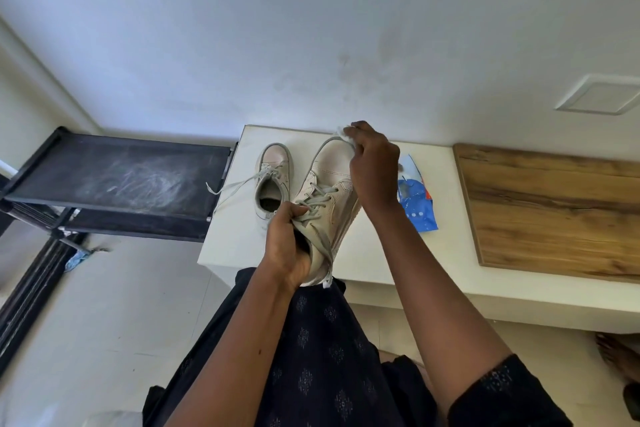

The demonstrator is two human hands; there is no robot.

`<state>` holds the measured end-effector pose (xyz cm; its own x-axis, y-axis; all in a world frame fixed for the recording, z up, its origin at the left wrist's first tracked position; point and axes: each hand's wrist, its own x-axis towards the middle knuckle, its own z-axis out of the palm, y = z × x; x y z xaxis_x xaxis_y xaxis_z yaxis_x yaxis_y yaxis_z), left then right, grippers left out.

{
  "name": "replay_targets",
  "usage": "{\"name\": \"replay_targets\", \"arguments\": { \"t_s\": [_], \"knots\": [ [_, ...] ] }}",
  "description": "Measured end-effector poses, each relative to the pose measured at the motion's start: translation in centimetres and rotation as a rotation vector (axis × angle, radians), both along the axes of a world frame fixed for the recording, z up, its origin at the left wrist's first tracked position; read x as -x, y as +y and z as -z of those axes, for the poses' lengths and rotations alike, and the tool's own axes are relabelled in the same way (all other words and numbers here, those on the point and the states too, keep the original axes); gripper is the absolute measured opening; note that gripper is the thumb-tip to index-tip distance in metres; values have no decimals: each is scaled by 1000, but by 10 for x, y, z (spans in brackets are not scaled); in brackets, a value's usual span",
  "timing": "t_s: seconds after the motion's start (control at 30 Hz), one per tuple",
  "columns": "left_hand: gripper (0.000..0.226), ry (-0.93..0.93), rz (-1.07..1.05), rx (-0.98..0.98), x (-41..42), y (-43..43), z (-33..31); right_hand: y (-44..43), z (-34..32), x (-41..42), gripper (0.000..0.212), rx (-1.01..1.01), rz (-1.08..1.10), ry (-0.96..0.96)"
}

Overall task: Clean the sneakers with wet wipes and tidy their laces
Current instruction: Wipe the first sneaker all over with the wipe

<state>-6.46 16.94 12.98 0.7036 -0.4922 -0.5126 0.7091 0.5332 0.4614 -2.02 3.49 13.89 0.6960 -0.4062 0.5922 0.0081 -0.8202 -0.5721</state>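
I see the left hand (287, 246) gripping the heel opening of a pale beige lace-up sneaker (329, 177), which it holds over the white table (242, 236). The right hand (374, 166) pinches a small white wet wipe (341, 132) against the toe of this sneaker. The second beige sneaker (273, 177) stands on the table just beside it, with its laces loose. A blue wipes packet (417, 204) lies near.

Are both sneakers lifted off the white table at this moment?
No: the left hand grips the raised sneaker, while the second sneaker stands on the table.
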Motion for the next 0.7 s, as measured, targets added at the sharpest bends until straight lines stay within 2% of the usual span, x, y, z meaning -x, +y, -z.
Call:
{"name": "replay_targets", "arguments": {
  "t_s": [0.17, 0.33, 0.4, 0.47, 0.5, 0.6, 0.63, 0.7],
  "knots": [
    [48, 7, -4, 0, -9, -7, 6, -7, 15, 8, 31, 33, 42, -61],
    [43, 36, -23, 30, -24, -21, 20, 0, 50, 30, 37, -56, 117, -107],
    [44, 52, -12, 47, -32, -26, 27, -3, 58, 34, 38, -141, 116, -70],
    [47, 61, 10, 59, -40, -33, 34, -11, 63, 35, 37, -398, 141, 18],
    [48, 66, 25, 61, -43, -36, 38, -16, 65, 32, 38, -618, 153, 39],
    [47, 82, 68, 67, -53, -47, 45, -27, 67, 24, 42, -1461, 98, -85],
    [47, 88, 74, 73, -57, -52, 47, -30, 70, 23, 40, -1636, 68, -122],
    [47, 101, 76, 74, -65, -62, 51, -32, 78, 24, 35, -1807, 42, -154]
  ]
}}
